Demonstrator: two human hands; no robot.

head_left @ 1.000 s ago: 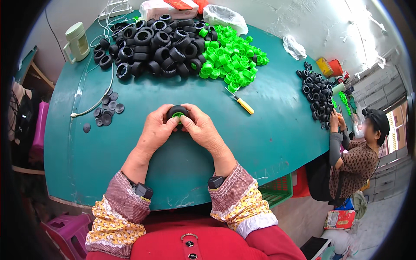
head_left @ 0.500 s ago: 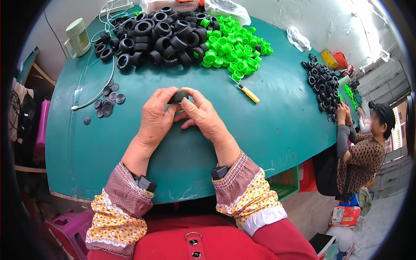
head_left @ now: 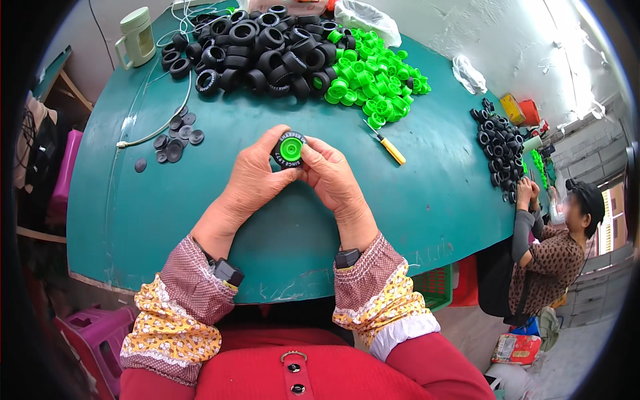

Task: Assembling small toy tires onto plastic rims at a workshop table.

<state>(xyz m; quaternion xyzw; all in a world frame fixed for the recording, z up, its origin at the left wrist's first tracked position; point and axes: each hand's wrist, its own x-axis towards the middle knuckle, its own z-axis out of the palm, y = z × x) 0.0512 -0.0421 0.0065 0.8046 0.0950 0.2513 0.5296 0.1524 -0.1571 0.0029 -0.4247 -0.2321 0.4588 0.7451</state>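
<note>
A small toy wheel (head_left: 291,149), a black tire with a bright green hub seated in it, is held over the middle of the table, its green face turned up. My left hand (head_left: 257,170) grips its left and lower edge between fingers and thumb. My right hand (head_left: 333,175) pinches the right edge, thumb close to the hub. Beyond my hands lies a big heap of black tires (head_left: 267,57), and against its right side a heap of green hubs (head_left: 373,80). A screwdriver (head_left: 390,148) with a yellow handle rests right of my hands.
Several black discs (head_left: 175,151) lie at left beside a pale cable (head_left: 157,133). A lidded mug (head_left: 138,40) stands at the far left. To the right, a co-worker (head_left: 550,247) handles pieces near another tire pile (head_left: 500,150). A green crate (head_left: 433,288) sits below the table edge.
The wheel has been turned, so its green hub and the tire's side now show instead of the black tread. Both hands have shifted their hold around it. The view has moved slightly.
</note>
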